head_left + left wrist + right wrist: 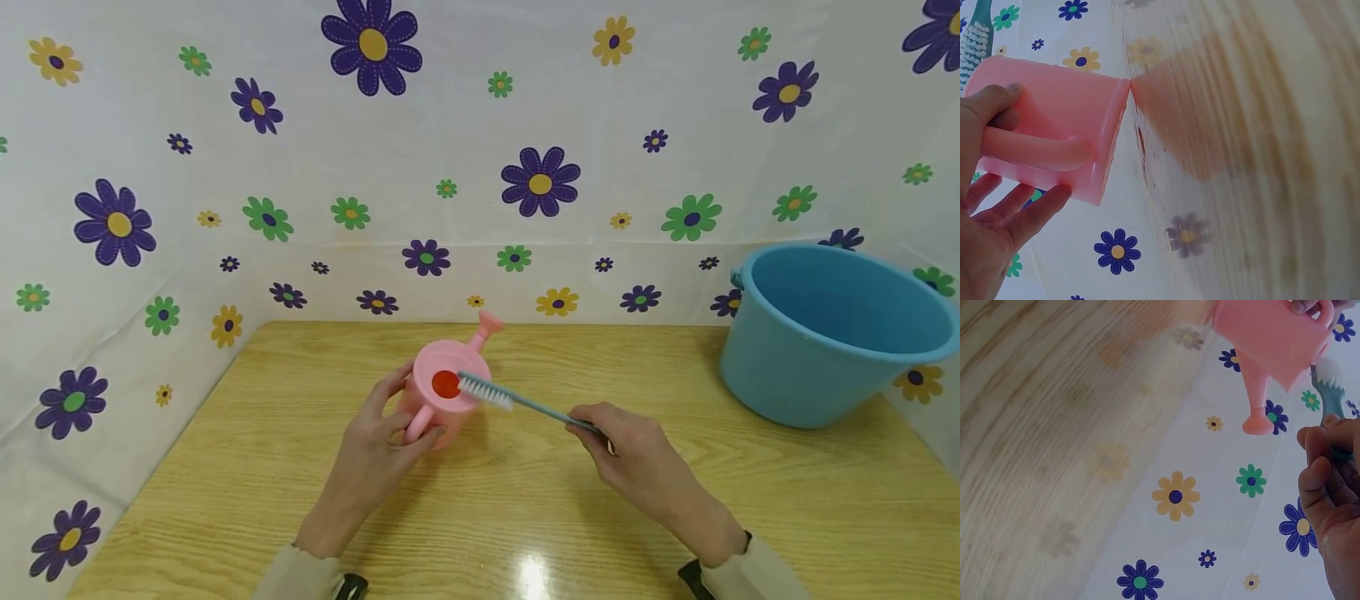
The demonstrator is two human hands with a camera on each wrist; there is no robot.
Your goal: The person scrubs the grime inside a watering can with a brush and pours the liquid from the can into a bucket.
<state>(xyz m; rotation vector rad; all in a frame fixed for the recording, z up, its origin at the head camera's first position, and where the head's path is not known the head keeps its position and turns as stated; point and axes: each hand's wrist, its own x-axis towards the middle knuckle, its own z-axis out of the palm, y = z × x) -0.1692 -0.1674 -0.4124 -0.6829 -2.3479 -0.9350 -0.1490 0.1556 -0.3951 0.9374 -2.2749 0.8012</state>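
Observation:
A pink watering can (452, 354) stands on the table, its spout pointing to the back right and its round opening showing orange-red inside. The left hand (375, 446) grips it at the handle, thumb and fingers around its side, as the left wrist view shows of the can (1054, 100) and hand (991, 231). A blue-grey brush (536, 406) with white bristles is pinched by the handle in the right hand (641, 458). Its bristled head overlaps the can's rim in the head view; whether they touch I cannot tell. The right wrist view shows the brush (1332, 400) beside the can (1272, 337).
A large blue bucket (802, 367) stands at the table's right side near the back. Behind the wooden table (300, 375) hangs a white cloth (465, 108) printed with purple, green and yellow flowers, which also runs along the left and right sides.

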